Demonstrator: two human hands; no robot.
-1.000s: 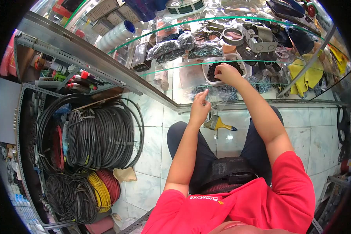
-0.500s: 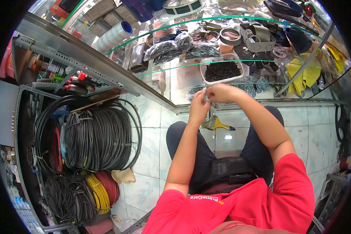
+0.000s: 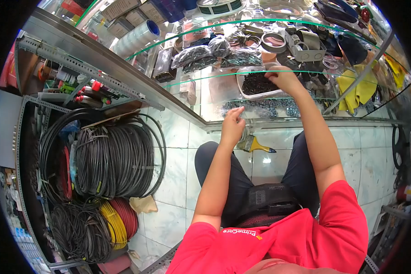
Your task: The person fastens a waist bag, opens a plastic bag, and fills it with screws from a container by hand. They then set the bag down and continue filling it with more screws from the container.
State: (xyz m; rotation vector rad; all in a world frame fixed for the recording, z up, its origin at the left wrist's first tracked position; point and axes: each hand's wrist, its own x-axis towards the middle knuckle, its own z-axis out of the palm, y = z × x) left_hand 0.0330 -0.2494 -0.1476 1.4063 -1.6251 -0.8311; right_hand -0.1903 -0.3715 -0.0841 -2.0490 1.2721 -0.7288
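My right hand point(image 3: 284, 77) reaches into a white tub point(image 3: 251, 95) of small black screws on a glass shelf, with its fingers pinched down among the screws point(image 3: 255, 83). My left hand point(image 3: 233, 123) is lower, at the front edge of the bottom glass shelf. It pinches a small clear plastic bag point(image 3: 247, 112) that is hard to make out. Below both hands my dark-trousered knees rest over the tiled floor.
Glass shelves point(image 3: 201, 77) hold bagged hardware, rings, boxes and a yellow cloth point(image 3: 358, 86). A yellow-handled brush point(image 3: 255, 144) lies on the floor tiles. Coils of black cable point(image 3: 112, 155) and red and yellow wire point(image 3: 118, 219) fill a metal rack at left.
My right hand came down from the tub to meet my left hand at the bag, then went back up into the tub of screws. My left hand stayed low.
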